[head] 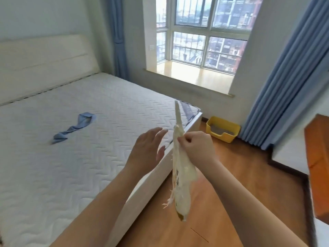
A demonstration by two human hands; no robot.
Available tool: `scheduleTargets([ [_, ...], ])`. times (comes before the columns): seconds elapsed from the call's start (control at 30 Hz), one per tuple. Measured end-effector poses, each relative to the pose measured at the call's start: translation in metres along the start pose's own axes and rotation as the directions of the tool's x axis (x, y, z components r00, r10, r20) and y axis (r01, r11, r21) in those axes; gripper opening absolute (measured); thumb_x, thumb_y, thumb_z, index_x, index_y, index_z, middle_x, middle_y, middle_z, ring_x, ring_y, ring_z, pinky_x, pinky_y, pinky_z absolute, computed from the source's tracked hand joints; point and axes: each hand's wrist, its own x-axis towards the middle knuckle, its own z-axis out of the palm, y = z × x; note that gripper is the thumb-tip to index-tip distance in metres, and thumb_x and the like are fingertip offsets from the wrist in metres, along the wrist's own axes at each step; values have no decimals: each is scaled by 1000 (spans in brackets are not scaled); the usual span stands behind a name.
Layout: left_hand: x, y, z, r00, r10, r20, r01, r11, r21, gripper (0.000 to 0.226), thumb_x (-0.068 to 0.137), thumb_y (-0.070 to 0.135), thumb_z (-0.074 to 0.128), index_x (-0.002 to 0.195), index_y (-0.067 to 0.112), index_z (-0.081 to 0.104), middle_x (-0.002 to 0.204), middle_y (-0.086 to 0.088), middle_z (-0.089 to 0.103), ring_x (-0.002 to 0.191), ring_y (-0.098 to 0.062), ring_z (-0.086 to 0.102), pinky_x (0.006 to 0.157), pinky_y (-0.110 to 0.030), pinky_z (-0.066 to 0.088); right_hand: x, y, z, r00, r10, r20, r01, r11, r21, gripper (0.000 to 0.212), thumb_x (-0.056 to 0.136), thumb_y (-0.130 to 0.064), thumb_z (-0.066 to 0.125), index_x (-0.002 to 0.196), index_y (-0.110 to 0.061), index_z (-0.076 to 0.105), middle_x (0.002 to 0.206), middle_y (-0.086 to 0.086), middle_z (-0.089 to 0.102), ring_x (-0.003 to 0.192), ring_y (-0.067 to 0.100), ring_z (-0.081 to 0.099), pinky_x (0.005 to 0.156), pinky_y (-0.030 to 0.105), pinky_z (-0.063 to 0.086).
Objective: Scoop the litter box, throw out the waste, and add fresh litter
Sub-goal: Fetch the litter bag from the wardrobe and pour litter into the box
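A bedroom with a bare quilted mattress (74,139), a bay window (204,32) at twelve o'clock, blue curtains (284,86) and a wood floor (240,166). The yellow litter box (223,130) sits on the floor at about one o'clock from the hands, between the corner of the bed and the right curtain, well apart from both hands, with grey litter visible inside. The right hand (196,146) is the nearer one; it pinches a limp cream plastic bag (181,175) near the top, fingers curled round it. The bag's long axis runs nearly vertical, a strip poking up toward twelve and the printed, frayed body hanging toward six. It looks flat and nearly empty. The left hand (147,148) hovers just beside the bag at its nine o'clock, fingers spread, holding nothing. I judge the bag must be carried toward the box next
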Motion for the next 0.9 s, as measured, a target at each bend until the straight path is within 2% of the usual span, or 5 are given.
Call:
scheduleTargets([
  [0.2,22,51,57,957,45,285,71,921,-384,73,91,72,22,149,29,33,151,6,41,136,-5,34,110,-20,22,48,59,-41,969,202,-142,-172,965,198,37,87,-27,65,53,-13,62,44,-4,47,47,12,42,49,29,33],
  [0.33,49,68,103,905,116,409,245,645,-724,89,77,79,48,151,35,27,149,13,43,135,-7,42,105,-31,40,88,84,-56,929,271,-253,-201,941,272,36,84,-30,67,70,3,68,59,20,63,50,23,50,57,45,50],
  [0.5,110,71,140,939,-245,240,342,712,-614,6,95,26,59,96,29,64,71,13,66,68,-2,63,58,-28,48,137,99,-74,900,257,-353,-154,944,293,40,84,-35,64,76,4,68,68,22,66,60,35,62,63,49,52],
  [0.7,206,61,152,967,-186,177,256,672,-694,18,90,21,52,86,25,70,69,5,68,68,-14,64,54,-28,46,195,115,-115,884,249,-396,-127,943,309,30,92,-36,61,107,-12,73,85,-4,72,79,13,69,80,36,58],
  [0.9,290,54,168,963,-175,203,267,696,-667,24,82,32,50,94,36,70,70,3,70,68,-21,67,62,-45,56,218,171,-141,906,343,-248,-130,783,608,37,97,-42,51,120,-15,64,95,6,73,81,16,72,72,30,60],
])
